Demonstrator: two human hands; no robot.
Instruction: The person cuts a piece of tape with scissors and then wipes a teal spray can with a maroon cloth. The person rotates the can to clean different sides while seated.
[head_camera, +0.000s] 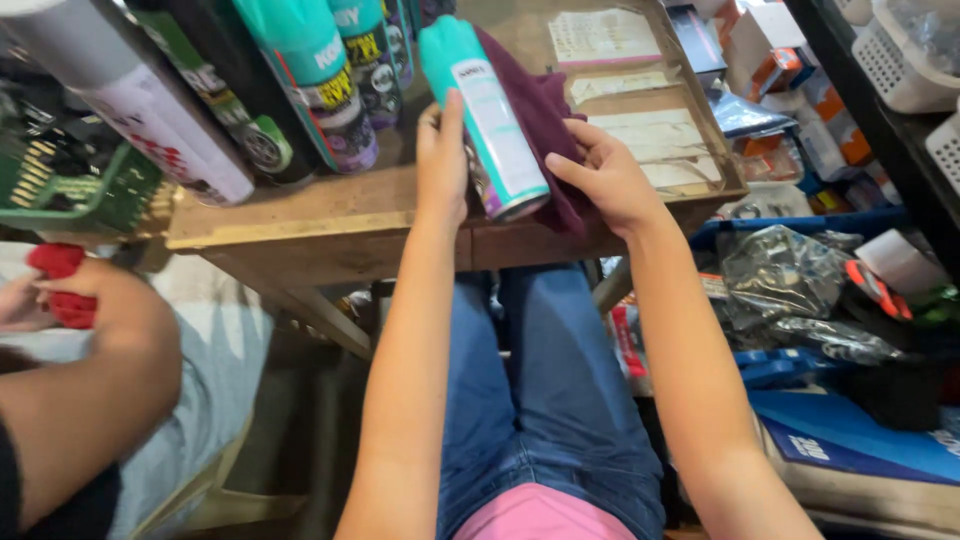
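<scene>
A worn wooden table (330, 215) carries a row of aerosol cans (300, 90). At its front edge the teal spray can (485, 120) stands gripped by the left hand (442, 160) — fingers wrapped round it — while the right hand (605, 175) presses a maroon cloth (545, 120) against it, fingers curled.

Teal spray can (482, 110) with white label, maroon cloth (545, 125) behind it, brown wooden table (330, 215), green basket (70, 185) far left, red rag (60, 285) near left, blue jeans (545, 390), pink top (540, 515)
</scene>
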